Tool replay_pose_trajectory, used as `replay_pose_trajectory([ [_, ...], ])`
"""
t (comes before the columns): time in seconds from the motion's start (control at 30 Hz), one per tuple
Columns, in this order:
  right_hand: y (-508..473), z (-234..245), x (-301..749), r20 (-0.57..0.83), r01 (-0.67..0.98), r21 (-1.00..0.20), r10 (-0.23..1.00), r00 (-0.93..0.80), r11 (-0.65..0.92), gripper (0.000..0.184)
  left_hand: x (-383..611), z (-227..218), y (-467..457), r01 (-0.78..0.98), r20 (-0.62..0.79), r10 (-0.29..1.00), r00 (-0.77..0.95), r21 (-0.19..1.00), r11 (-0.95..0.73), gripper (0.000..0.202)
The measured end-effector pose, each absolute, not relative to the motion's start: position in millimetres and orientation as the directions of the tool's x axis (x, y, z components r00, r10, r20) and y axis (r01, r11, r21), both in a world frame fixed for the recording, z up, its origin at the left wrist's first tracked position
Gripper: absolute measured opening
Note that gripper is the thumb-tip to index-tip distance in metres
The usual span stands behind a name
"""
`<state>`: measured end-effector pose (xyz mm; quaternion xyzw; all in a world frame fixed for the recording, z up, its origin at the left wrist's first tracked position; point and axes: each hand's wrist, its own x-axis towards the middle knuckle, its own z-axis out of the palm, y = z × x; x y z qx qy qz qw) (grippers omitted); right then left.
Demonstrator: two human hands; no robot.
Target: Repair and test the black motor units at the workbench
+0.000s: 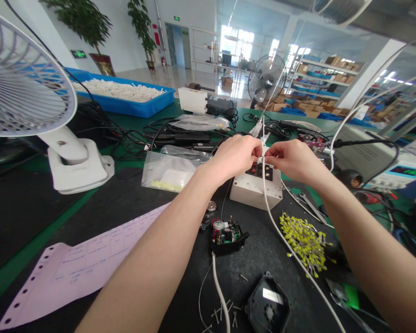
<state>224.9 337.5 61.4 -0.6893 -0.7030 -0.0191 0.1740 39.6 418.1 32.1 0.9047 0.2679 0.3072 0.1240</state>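
My left hand (237,155) and my right hand (291,159) meet above a white box (254,189) with dark and red sockets on top. Both hands pinch a white cable (284,240) that runs up from the mat between them and on to the top of the view. Nearer me, an open black case with a circuit board (225,233) lies on the black mat. Its black cover (268,305) lies in front, among several small screws. A heap of small yellow components (305,240) sits to the right of the board.
A white desk fan (27,92) stands at the left. A pink perforated sheet (79,268) lies front left. Plastic bags (171,169), tangled black cables, a blue tray of white parts (125,95) and a second fan (266,78) lie further back. Instruments stand at right.
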Motion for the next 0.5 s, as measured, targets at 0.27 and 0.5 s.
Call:
replay_pose_trajectory([
  [0.27, 339.9, 58.4, 225.4, 0.253, 0.969, -0.238, 0.967, -0.003, 0.065, 0.004, 40.2, 30.4, 419.8, 0.408, 0.490, 0.562, 0.666, 0.391, -0.825, 0.013],
  [0.5, 338.5, 59.3, 224.0, 0.249, 0.965, -0.254, 0.968, 0.004, 0.062, 0.005, 39.8, 30.1, 419.1, 0.404, 0.493, 0.559, 0.667, 0.391, -0.827, 0.012],
])
